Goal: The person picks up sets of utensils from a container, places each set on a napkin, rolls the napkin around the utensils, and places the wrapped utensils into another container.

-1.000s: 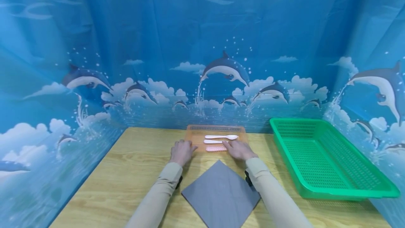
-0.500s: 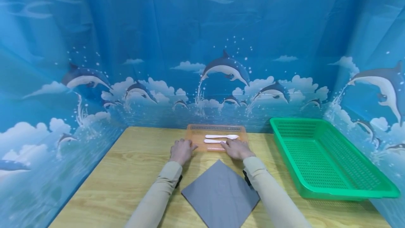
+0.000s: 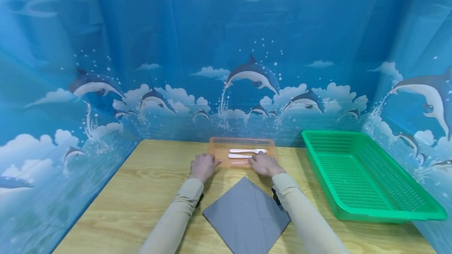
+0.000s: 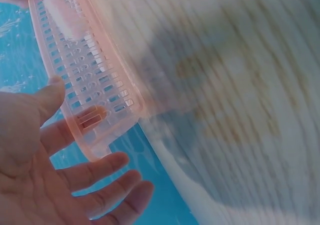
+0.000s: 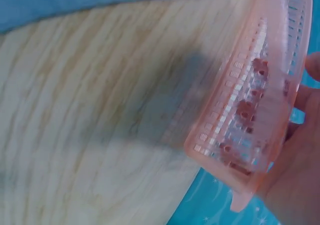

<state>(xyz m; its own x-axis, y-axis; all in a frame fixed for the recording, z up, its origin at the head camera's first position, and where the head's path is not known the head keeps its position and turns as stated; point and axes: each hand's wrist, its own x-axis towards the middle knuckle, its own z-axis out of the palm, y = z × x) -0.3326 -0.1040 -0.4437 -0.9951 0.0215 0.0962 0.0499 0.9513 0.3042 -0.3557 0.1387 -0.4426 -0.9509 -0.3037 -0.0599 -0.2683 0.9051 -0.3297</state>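
Note:
A shallow translucent orange basket (image 3: pixel 216 144) stands at the table's far edge. My left hand (image 3: pixel 203 167) is at its front left corner. In the left wrist view the thumb (image 4: pixel 54 87) presses the rim, one finger shows through the wall, and the others extend outside. My right hand (image 3: pixel 265 164) reaches over the front right; its fingers show through the wall in the right wrist view, and their grip is hidden. A white spoon (image 3: pixel 241 151) and a second white handle (image 3: pixel 239 156) lie in the basket. A blurred pale pink strip (image 4: pixel 62 12) lies behind the front wall.
A large green basket (image 3: pixel 321 179) stands at the right. In front of the orange basket, between my forearms, a grey square mat (image 3: pixel 246 214) lies cornerwise on the wooden table (image 3: pixel 141 191). A dolphin-print curtain (image 3: pixel 183 89) closes off the back and sides.
The pink strip at the basket's front was plain to see a second ago and has dropped from the head view. My right hand shifted slightly left, then stayed; my left hand has hardly moved.

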